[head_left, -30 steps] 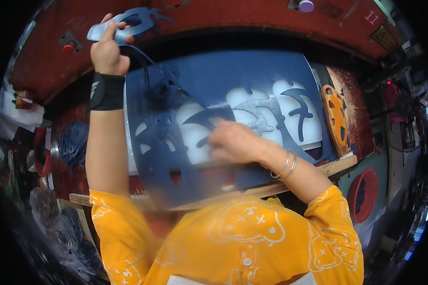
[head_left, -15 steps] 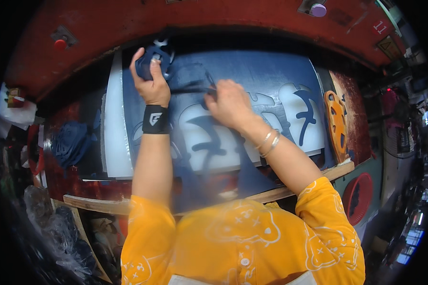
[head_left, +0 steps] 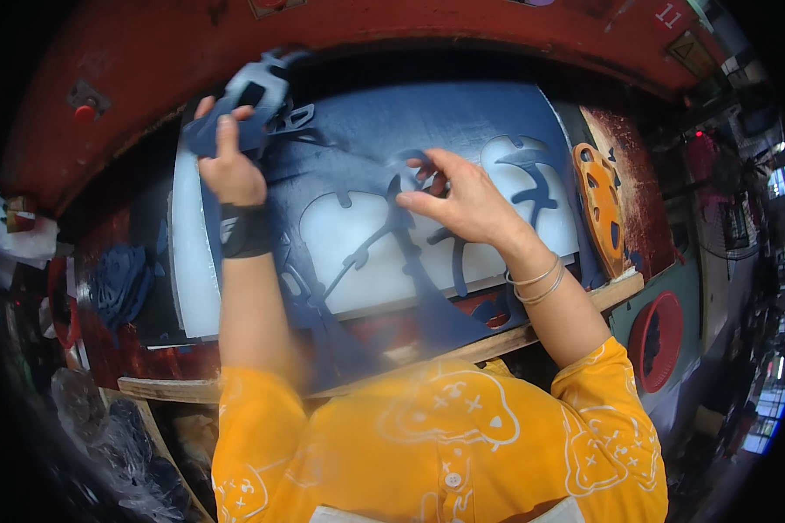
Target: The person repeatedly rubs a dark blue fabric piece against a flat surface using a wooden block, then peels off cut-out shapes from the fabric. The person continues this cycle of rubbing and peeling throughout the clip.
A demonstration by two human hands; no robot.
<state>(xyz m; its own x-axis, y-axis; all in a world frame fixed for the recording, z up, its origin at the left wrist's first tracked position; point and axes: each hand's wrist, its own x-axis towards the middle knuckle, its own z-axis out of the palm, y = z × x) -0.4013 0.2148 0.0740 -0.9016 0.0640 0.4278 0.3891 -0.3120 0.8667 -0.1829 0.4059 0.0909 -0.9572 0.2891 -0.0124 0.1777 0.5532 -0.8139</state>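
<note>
My left hand (head_left: 234, 177), with a black wristband below it, grips a bunch of dark blue cut-out pieces (head_left: 266, 85) above the left part of a blue sheet (head_left: 462, 109). The pieces have holes in them and are blurred by motion. Over the middle of the sheet is my right hand (head_left: 469, 202), its thumb and fingers apart. Blurred blue material lies close to its fingertips; whether they touch is unclear. Large openings in the sheet show a white board (head_left: 344, 248) beneath, crossed by narrow blue strips (head_left: 458, 261). The sheet's near edge hangs toward me.
An orange cutting die (head_left: 587, 174) with holes lies right of the sheet. More blue pieces (head_left: 122, 281) are piled at the left. A wooden rail (head_left: 170, 389) runs along the front edge. A red basket (head_left: 657, 340) stands at the right. Red machinery (head_left: 366, 35) spans the back.
My left hand has swung left with the blue pieces, which now fan out. My right hand has shifted right and slightly down, its fingers spreading. The view has shifted a little.
</note>
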